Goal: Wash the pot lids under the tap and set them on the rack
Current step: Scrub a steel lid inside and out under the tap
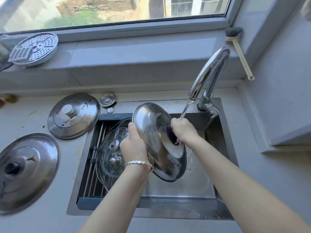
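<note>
A wide window (109,9) with a pale grey frame is set above a deep grey sill (134,52), and sunlit ground with a patch of grass is seen through the glass. Grey walls (277,98) are met at the right-hand corner, where a long-handled brush (239,52) is propped. Below the sill, a pale, stained worktop (25,120) is lit by daylight.

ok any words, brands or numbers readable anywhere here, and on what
None can be read.
Held lid: bare metal, no print.
Two counter lids: only stains and a few dark marks too small to read.
Tap: no marking.
Brush: no label.
</note>
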Motion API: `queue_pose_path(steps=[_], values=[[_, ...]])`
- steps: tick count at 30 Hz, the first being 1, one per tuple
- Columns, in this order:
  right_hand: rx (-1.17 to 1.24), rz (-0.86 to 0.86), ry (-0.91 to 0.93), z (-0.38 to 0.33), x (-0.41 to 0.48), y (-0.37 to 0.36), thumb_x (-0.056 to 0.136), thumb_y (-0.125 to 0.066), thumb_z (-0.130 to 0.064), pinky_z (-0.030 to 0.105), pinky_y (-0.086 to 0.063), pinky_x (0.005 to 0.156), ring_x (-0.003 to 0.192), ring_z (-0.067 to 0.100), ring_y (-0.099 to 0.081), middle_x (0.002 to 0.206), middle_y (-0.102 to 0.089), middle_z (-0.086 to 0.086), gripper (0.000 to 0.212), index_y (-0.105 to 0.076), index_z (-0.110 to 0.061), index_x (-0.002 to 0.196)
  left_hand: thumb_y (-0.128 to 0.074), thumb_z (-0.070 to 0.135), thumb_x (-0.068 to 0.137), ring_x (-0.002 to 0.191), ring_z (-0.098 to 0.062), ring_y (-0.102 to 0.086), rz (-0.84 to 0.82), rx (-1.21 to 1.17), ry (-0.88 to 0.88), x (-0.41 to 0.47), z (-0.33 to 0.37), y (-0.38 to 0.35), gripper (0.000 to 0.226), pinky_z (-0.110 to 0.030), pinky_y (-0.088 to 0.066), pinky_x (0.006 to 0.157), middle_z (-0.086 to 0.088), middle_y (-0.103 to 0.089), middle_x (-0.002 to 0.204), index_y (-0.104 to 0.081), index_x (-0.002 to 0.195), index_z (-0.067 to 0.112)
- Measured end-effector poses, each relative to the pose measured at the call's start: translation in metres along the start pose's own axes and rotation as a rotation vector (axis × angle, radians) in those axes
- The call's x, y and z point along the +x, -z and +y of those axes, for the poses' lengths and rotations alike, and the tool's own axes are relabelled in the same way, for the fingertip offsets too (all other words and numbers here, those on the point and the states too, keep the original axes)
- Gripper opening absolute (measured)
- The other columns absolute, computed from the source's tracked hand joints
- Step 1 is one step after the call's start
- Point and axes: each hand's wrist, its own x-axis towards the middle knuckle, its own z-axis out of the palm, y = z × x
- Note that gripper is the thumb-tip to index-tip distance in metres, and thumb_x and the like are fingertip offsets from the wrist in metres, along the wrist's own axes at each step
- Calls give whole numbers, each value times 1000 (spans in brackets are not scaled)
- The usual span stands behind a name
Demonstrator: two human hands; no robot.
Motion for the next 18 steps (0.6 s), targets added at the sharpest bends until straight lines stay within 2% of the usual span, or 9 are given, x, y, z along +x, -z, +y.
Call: queue_pose_path(steps=[2,4,7,10,12,15,17,18], values=[[248,-127,-120,-3,3,6,90,-36,-25,19,-36,41,48,22,-44,69,-50,8,24,-50,-12,74,-43,48,91,55,-19,-42,-3,4,-3,1,1,2,49,-30,-37,57,0,-42,57,-40,57,13],[380,-240,-124,1,5,12,93,-44,-28,17,-38,35,40,17,-44,72,-49,8,24,-51,-11,79,-44,48,91,58,-19,-46,0,10,30,5,3,6,49,-30,-39,58,1,-47,60,-45,57,13],[457,-289,82,11,3,16,94,-50,-37,20,-48,40,40,10,-53,84,-54,10,31,-59,-7,95,-47,49,89,67,-20,-57,-13,-67,126,14,4,9,43,-29,-49,66,-1,-59,73,-54,65,15],[592,-309,202,20,-1,22,94,-53,-26,20,-54,47,46,10,-60,89,-59,10,30,-60,-2,110,-50,49,88,85,-19,-61,-41,-128,188,23,4,11,36,-33,-50,89,0,-63,89,-58,76,16],[602,-316,226,20,-5,24,93,-53,-23,20,-53,46,45,11,-61,86,-59,9,24,-60,-4,105,-50,47,89,79,-14,-61,-57,-150,172,25,4,13,33,-30,-49,83,4,-63,84,-58,74,18],[487,-142,194,13,-4,21,96,-47,-32,19,-44,32,33,11,-55,75,-58,10,28,-59,-11,83,-52,46,88,72,-13,-61,-75,-183,194,21,1,12,32,-27,-48,68,3,-64,82,-58,73,19],[487,-89,137,9,-3,21,99,-41,-35,17,-37,29,28,12,-51,81,-58,12,36,-60,-12,80,-50,45,89,70,-12,-60,-66,-167,166,17,1,11,34,-26,-48,63,4,-63,78,-58,72,17],[482,-88,115,8,-4,20,99,-39,-36,16,-37,30,28,11,-50,87,-58,12,37,-61,-12,83,-50,46,89,72,-13,-61,-58,-155,167,17,0,10,36,-27,-49,66,3,-64,81,-58,74,15]])
